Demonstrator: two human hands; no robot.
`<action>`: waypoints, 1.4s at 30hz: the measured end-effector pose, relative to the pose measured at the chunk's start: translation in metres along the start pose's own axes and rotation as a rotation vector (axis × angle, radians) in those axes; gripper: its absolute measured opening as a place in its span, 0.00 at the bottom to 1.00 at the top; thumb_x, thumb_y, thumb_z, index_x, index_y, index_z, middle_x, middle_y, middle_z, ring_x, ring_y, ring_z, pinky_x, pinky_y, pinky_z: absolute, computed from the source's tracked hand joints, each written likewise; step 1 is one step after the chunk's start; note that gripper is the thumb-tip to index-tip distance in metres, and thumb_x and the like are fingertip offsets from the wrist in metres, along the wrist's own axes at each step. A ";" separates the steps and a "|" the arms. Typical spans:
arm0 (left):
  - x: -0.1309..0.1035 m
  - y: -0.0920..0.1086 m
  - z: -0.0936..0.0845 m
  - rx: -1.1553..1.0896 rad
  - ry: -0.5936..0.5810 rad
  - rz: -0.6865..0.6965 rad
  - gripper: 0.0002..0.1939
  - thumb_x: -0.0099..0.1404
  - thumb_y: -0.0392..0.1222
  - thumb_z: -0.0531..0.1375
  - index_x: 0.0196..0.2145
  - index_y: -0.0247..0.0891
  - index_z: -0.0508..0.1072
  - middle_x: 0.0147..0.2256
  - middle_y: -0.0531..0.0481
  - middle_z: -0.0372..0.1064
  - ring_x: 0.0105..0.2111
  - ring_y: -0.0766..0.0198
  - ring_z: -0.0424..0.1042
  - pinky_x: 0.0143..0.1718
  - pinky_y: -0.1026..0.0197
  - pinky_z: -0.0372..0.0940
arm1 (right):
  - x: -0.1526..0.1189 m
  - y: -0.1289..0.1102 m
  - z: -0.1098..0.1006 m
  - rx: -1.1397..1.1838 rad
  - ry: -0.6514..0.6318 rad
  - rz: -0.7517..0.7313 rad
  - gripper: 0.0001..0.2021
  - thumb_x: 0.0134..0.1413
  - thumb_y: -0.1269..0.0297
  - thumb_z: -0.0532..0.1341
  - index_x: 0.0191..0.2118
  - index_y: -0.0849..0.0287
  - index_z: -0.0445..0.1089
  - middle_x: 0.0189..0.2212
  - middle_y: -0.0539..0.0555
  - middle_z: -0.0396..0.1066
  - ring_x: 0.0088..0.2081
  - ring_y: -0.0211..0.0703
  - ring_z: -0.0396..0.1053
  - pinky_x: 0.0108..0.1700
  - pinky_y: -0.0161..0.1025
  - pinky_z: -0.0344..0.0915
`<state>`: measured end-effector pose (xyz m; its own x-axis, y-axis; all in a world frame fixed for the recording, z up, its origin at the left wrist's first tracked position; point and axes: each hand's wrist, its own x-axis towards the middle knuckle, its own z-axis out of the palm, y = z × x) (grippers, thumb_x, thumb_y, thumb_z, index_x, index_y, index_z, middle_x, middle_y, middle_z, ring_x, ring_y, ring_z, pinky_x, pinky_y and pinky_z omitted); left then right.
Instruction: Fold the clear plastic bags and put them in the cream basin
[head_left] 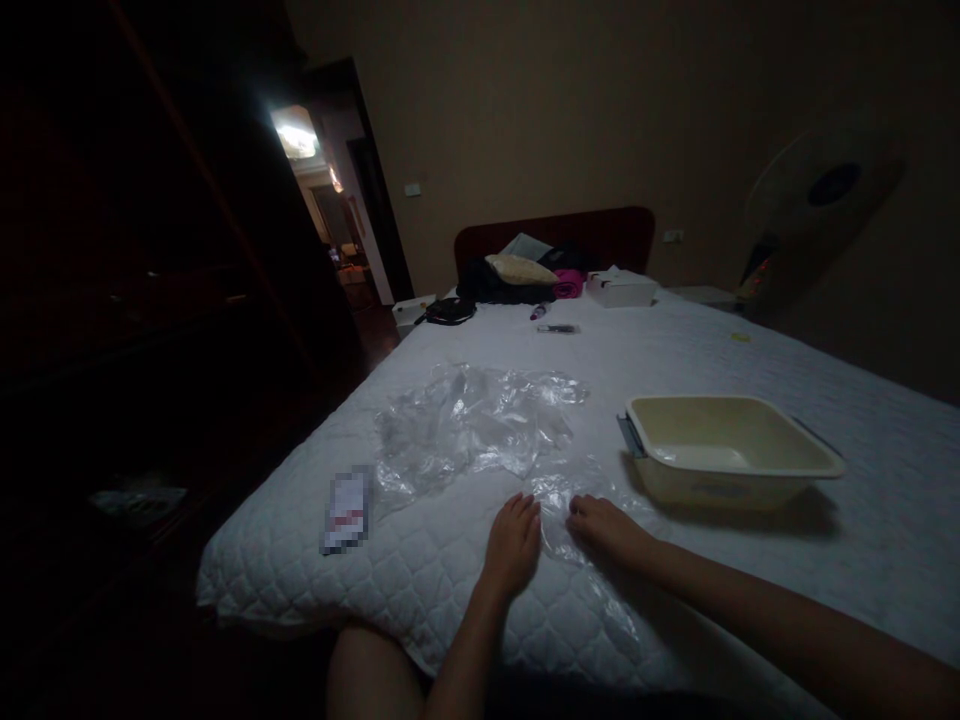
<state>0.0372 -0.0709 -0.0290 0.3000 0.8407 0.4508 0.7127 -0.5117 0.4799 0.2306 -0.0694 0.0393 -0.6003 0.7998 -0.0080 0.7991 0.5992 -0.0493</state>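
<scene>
1. Left hand [514, 538]: fingers together, at the edge of the clear plastic [480, 425]; can't tell from here if pinched.
2. Right hand [606, 528]: fingers curled at it; grip underneath hidden.
3. Plastic's crumpled on the bed [420, 560], left of the cream basin [720, 487].

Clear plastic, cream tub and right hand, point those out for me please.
Clear plastic [487, 420], head view, on its crumpled middle.
Cream tub [720, 488], head view, on its front wall.
Right hand [606, 526], head view, on its back.
</scene>
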 end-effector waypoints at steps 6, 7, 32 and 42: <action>0.000 0.007 -0.008 -0.089 0.002 -0.069 0.19 0.63 0.40 0.48 0.51 0.39 0.63 0.50 0.48 0.63 0.54 0.59 0.56 0.54 0.50 0.54 | -0.001 -0.005 -0.014 0.065 -0.020 0.017 0.10 0.53 0.72 0.51 0.35 0.61 0.69 0.35 0.56 0.68 0.37 0.43 0.64 0.38 0.37 0.53; 0.000 0.007 -0.009 -0.102 -0.001 -0.075 0.18 0.63 0.40 0.48 0.51 0.39 0.63 0.50 0.48 0.63 0.54 0.59 0.56 0.54 0.50 0.53 | -0.001 -0.005 -0.016 0.073 -0.031 0.011 0.10 0.54 0.73 0.50 0.36 0.61 0.69 0.35 0.56 0.69 0.37 0.44 0.64 0.39 0.38 0.53; -0.002 -0.001 0.001 -0.121 0.039 -0.137 0.20 0.60 0.40 0.51 0.50 0.37 0.63 0.51 0.43 0.60 0.52 0.58 0.59 0.53 0.51 0.55 | -0.022 0.012 -0.021 0.370 0.175 0.096 0.11 0.52 0.73 0.50 0.35 0.60 0.68 0.35 0.56 0.67 0.35 0.41 0.65 0.36 0.35 0.58; -0.001 0.000 0.003 -0.122 0.042 -0.143 0.19 0.60 0.41 0.51 0.49 0.37 0.64 0.50 0.43 0.61 0.51 0.57 0.59 0.52 0.50 0.56 | -0.082 0.005 0.003 0.002 0.202 -0.370 0.12 0.56 0.73 0.48 0.42 0.60 0.66 0.36 0.59 0.69 0.36 0.44 0.63 0.41 0.43 0.57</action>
<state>0.0386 -0.0711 -0.0318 0.1724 0.8994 0.4017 0.6635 -0.4075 0.6275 0.2834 -0.1318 0.0369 -0.8277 0.5218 0.2064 0.5307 0.8474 -0.0140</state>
